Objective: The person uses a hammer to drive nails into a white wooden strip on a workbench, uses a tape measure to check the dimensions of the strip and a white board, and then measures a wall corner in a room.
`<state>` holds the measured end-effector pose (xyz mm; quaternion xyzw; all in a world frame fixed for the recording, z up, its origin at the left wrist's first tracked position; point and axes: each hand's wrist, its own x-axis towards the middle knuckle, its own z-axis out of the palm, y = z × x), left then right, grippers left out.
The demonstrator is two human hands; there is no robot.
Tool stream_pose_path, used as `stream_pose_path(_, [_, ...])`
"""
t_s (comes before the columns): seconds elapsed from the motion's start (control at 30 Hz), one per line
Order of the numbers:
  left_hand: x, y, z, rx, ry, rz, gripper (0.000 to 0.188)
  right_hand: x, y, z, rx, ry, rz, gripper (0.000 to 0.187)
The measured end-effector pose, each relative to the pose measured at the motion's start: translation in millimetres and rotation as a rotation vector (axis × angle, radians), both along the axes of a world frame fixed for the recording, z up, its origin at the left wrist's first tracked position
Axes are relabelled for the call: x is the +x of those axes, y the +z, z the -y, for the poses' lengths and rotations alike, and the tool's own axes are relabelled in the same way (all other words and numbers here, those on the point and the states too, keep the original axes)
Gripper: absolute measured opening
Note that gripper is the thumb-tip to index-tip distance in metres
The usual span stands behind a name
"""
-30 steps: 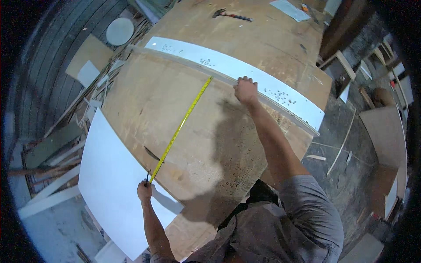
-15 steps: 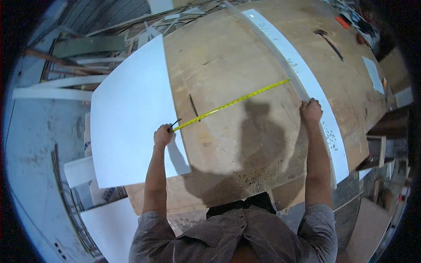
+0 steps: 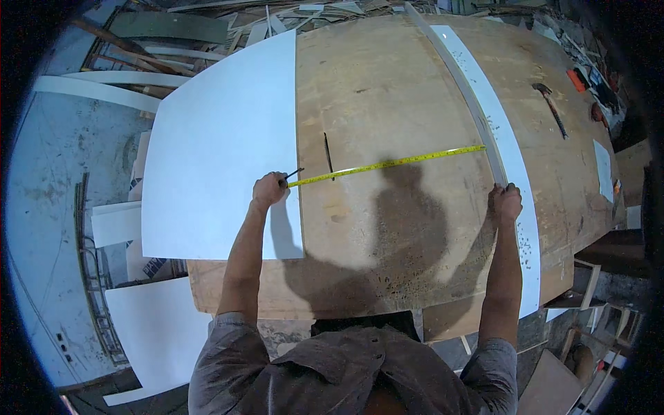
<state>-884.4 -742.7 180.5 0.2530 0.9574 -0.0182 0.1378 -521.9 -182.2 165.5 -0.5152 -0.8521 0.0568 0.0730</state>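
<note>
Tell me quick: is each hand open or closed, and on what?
Left hand: closed, holding the yellow tape measure and a thin dark stick.
Right hand: closed over the long grey bar.

yellow tape measure [image 3: 387,164] with dark markings; plain white panel [image 3: 221,152]; white strip [image 3: 509,149], dark-speckled; mottled tan tabletop [image 3: 387,83].

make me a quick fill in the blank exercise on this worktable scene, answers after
The yellow tape measure runs rightward from the person's ____ hand. The large, flat rectangular sheet under that hand is ____ in colour. The dark claw hammer lies to the ____ of the long, narrow white board.

Missing words: left; white; right.
</note>
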Motion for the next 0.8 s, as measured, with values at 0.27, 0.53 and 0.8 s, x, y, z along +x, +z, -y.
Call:
stream_pose_path(0.27, [-7,0,-7,0.010,-0.026,0.073,0.015,5,-11,-11,0.016,0.028,0.041,0.038])
stream_pose_path(0.53, [-7,1,0,-0.007,-0.010,0.072,0.017,2,-11,-6,0.021,0.043,0.023,0.042])
stream_pose_path(0.8, [1,6,-6,-0.023,0.026,0.056,0.018,1,-13,-7,0.014,0.010,0.032,0.041])
